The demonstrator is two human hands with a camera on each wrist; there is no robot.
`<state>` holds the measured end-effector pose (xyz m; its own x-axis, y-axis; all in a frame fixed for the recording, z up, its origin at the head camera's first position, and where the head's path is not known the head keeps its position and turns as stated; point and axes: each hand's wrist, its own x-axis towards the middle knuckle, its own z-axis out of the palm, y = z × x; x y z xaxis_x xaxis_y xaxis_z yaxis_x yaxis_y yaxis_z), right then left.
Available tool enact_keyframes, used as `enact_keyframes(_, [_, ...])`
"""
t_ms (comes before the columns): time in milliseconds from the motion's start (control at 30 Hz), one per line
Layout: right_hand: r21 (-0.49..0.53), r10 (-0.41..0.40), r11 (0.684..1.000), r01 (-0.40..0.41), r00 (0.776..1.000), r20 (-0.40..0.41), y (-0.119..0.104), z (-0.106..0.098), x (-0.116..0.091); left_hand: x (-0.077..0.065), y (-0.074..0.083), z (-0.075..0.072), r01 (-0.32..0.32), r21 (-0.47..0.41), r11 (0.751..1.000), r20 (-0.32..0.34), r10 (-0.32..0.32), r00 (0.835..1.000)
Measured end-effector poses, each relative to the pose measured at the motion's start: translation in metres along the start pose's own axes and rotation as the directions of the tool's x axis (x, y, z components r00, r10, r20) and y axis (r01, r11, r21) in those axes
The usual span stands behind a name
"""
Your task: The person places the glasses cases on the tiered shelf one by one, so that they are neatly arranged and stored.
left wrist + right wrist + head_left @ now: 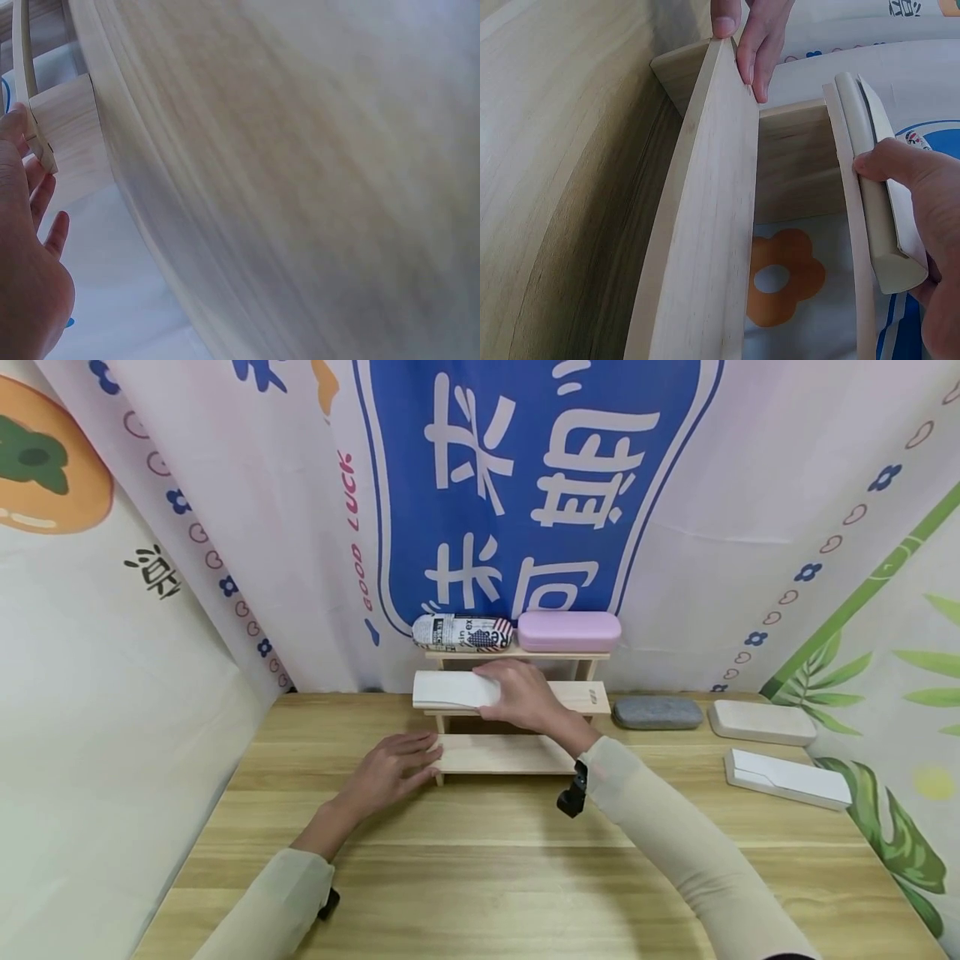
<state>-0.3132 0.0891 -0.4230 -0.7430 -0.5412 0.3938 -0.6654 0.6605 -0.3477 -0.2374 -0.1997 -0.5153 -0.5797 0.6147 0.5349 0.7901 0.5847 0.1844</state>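
A three-tier wooden stand (502, 754) rises in steps at the back of the table. On its middle tier lies a white glasses case (442, 690), its flap showing in the right wrist view. My right hand (522, 695) grips this case around its right part, thumb along the front side. With thumb and fingers on either side of the board, my left hand (386, 774) holds the left end of the lowest tier. Side by side on the top tier are a newsprint-patterned glasses case (462, 632) and a pink glasses case (569, 632).
Right of the stand, a grey glasses case (657, 713), a cream glasses case (762, 722) and a flat white case (787, 779) with a flap lie on the wooden table (480, 868). A printed curtain (300, 568) hangs directly behind the stand.
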Motion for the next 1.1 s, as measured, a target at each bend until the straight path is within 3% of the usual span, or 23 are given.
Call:
enact_keyframes(867, [-0.013,0.084,0.996,-0.083,0.996,0.036,-0.0042,0.0004,0.0015,-0.0007,-0.0013,0.0015,-0.016,0.004,1.000,-0.008,0.016,1.000])
enact_keyframes(1100, [-0.026,0.063,0.998,-0.062,0.998,0.026,-0.0046,0.0016,-0.0022,-0.0014,-0.0035,0.0031,-0.019,0.010,1.000,-0.016,0.019,1.000])
